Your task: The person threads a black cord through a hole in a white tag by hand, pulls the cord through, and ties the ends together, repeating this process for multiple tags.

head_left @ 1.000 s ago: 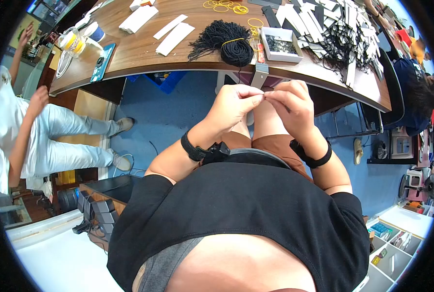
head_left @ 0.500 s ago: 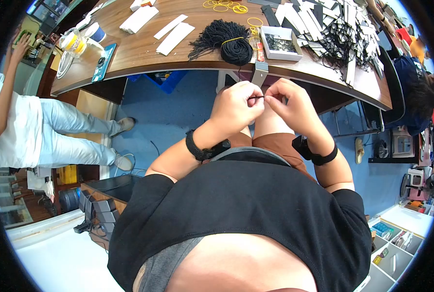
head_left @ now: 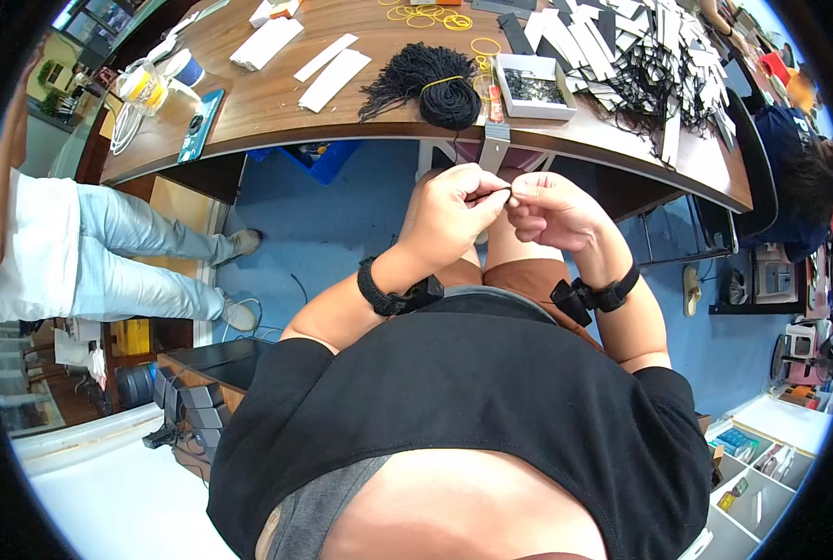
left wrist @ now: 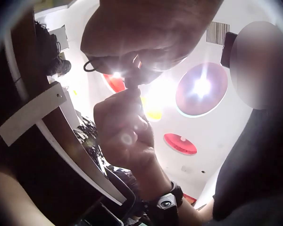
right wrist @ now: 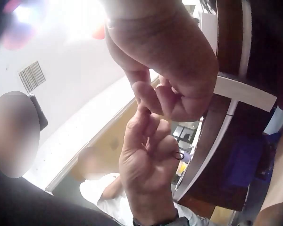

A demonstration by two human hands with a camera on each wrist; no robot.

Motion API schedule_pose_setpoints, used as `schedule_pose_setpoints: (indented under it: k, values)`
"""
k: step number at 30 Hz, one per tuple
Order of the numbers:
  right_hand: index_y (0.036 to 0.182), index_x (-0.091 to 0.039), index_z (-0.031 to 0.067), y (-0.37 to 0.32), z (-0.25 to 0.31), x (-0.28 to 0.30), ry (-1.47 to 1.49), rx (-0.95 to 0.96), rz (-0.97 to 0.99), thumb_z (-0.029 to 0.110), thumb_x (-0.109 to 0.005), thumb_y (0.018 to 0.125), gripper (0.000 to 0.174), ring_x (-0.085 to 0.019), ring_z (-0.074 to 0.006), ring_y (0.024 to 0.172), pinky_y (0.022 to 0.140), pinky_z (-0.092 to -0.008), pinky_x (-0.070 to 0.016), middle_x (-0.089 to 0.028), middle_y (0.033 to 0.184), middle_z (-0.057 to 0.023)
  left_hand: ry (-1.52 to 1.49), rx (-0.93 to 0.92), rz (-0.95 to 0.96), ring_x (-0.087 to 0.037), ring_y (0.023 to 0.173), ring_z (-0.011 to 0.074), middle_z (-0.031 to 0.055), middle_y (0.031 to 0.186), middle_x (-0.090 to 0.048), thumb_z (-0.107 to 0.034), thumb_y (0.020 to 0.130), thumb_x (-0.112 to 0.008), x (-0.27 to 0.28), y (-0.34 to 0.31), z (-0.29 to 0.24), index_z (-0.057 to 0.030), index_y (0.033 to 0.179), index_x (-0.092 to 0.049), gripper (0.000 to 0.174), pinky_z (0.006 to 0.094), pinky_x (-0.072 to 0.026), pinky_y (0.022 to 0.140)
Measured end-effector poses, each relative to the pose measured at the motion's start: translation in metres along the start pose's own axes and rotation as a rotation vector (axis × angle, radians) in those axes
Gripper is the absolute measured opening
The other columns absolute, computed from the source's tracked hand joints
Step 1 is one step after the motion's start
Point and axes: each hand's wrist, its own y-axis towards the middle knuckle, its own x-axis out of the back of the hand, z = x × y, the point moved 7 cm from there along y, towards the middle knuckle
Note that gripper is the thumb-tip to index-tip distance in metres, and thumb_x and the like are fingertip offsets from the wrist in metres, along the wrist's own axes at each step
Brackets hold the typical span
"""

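Over the lap, in front of the table edge, both hands meet fingertip to fingertip on a thin black cord (head_left: pixel 507 190). My left hand (head_left: pixel 446 213) pinches it between thumb and curled fingers; a small loop of the cord (left wrist: pixel 89 66) sticks out from that hand in the left wrist view. With thumb and forefinger my right hand (head_left: pixel 558 207) pinches the cord at the left fingertips, its other fingers loosely curled. Most of the cord is hidden inside the fingers. Just beyond the hands, a pale strip with a hole (head_left: pixel 496 145) juts over the table edge.
On the table (head_left: pixel 276 117) lie a bundle of black cords (head_left: pixel 449 98), a white box (head_left: pixel 535 105), yellow rubber bands (head_left: pixel 427 17), white strips (head_left: pixel 335 79) and a heap of tags (head_left: pixel 636 56). A phone (head_left: pixel 200 126) lies left, near cups. Another person (head_left: pixel 43 247) stands at the left.
The hands stay together over the lap. My right hand has turned, showing more of its palm and lower fingers, and both hands have shifted slightly. The person at the left has moved their arms.
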Motion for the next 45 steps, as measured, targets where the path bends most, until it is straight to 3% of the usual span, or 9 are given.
schedule_pose_setpoints:
  k: [6, 11, 16, 22, 24, 28, 36, 41, 45]
  values:
    - [0.07, -0.055, 0.0087, 0.008, -0.02, 0.004, 0.135, -0.034, 0.044, 0.028, -0.062, 0.088, 0.027, -0.034, -0.0059, 0.048, 0.045, -0.0202, -0.026, -0.045, 0.06, 0.0042, -0.439, 0.195, -0.009, -0.05, 0.065, 0.0043, 0.0013, 0.08, -0.06, -0.001, 0.085, -0.062, -0.006, 0.002, 0.016, 0.0013, 0.093, -0.061, 0.009, 0.0184, -0.0415, 0.058]
    - [0.068, -0.052, 0.0103, 0.007, -0.011, 0.002, -0.095, 0.198, -0.109, 0.033, -0.062, 0.088, 0.032, -0.032, -0.006, 0.048, 0.046, -0.0211, -0.0244, -0.042, 0.058, 0.0042, -0.61, 0.266, 0.011, -0.048, 0.062, 0.0015, 0.0012, 0.082, -0.059, -0.002, 0.085, -0.061, -0.008, 0.0, 0.028, 0.0003, 0.096, -0.057, 0.013, 0.0153, -0.0371, 0.052]
    - [0.069, -0.051, 0.0102, 0.011, -0.021, -0.009, 0.172, 0.035, 0.086, 0.032, -0.06, 0.089, 0.031, -0.032, -0.0059, 0.049, 0.046, -0.0213, -0.0244, -0.043, 0.059, 0.0042, -0.569, 0.201, 0.012, -0.047, 0.062, 0.0021, 0.0002, 0.081, -0.057, -0.005, 0.084, -0.062, -0.011, 0.002, 0.024, -0.0006, 0.095, -0.056, 0.013, 0.0162, -0.0381, 0.053]
    - [0.07, -0.053, 0.01, 0.013, -0.019, -0.009, 0.043, 0.042, 0.049, 0.034, -0.057, 0.091, 0.032, -0.033, -0.0062, 0.049, 0.046, -0.021, -0.025, -0.044, 0.059, 0.0041, -0.59, 0.211, 0.044, -0.048, 0.068, 0.002, -0.0009, 0.081, -0.056, -0.005, 0.084, -0.06, -0.004, 0.003, 0.023, -0.0015, 0.093, -0.056, 0.01, 0.016, -0.04, 0.06]
    - [0.071, -0.054, 0.0095, 0.009, -0.008, -0.009, 0.043, 0.19, -0.102, 0.034, -0.057, 0.091, 0.032, -0.037, -0.0063, 0.049, 0.047, -0.0201, -0.0276, -0.047, 0.06, 0.0032, -0.594, 0.227, 0.033, -0.048, 0.07, 0.0019, -0.0016, 0.081, -0.055, -0.004, 0.084, -0.06, -0.005, 0.003, 0.022, -0.0017, 0.093, -0.056, 0.009, 0.0158, -0.04, 0.062]
    - [0.082, -0.062, 0.0047, -0.017, 0.034, -0.019, -0.595, 0.596, -0.459, 0.017, -0.066, 0.085, 0.014, -0.048, -0.0015, 0.064, 0.057, -0.0171, -0.0393, -0.055, 0.071, 0.0039, -0.47, 0.184, -0.018, -0.047, 0.071, 0.0016, -0.0035, 0.081, -0.053, -0.003, 0.084, -0.06, 0.002, 0.005, 0.022, -0.0022, 0.092, -0.056, 0.008, 0.0159, -0.0393, 0.063]
    - [0.079, -0.059, 0.0028, -0.025, 0.035, -0.034, -0.983, 0.76, -0.617, 0.004, -0.067, 0.077, 0.009, -0.05, -0.0032, 0.063, 0.054, -0.0184, -0.0406, -0.056, 0.074, 0.0014, -0.465, 0.214, 0.017, -0.048, 0.066, 0.0026, -0.0016, 0.08, -0.055, -0.003, 0.083, -0.06, -0.003, 0.005, 0.021, -0.0017, 0.093, -0.056, 0.011, 0.016, -0.039, 0.057]
    - [0.08, -0.058, 0.0022, -0.037, 0.044, -0.064, -1.358, 1.115, -0.671, -0.003, -0.067, 0.073, 0.013, -0.054, -0.0124, 0.061, 0.054, -0.0234, -0.0447, -0.058, 0.078, -0.0072, -1.016, 0.457, 0.2, -0.039, 0.053, 0.0014, -0.0046, 0.07, -0.05, -0.01, 0.086, -0.059, -0.02, 0.002, 0.024, -0.0047, 0.092, -0.055, 0.009, 0.0156, -0.0317, 0.046]
    - [0.083, -0.061, 0.0009, -0.043, 0.042, -0.068, -1.286, 1.218, -0.669, -0.007, -0.065, 0.074, 0.013, -0.058, -0.0143, 0.066, 0.058, -0.0235, -0.0472, -0.06, 0.082, -0.0081, -1.084, 0.515, 0.207, -0.032, 0.048, 0.0007, -0.0059, 0.065, -0.044, -0.012, 0.088, -0.059, -0.024, 0.003, 0.025, -0.0049, 0.092, -0.055, 0.009, 0.0154, -0.0257, 0.041]
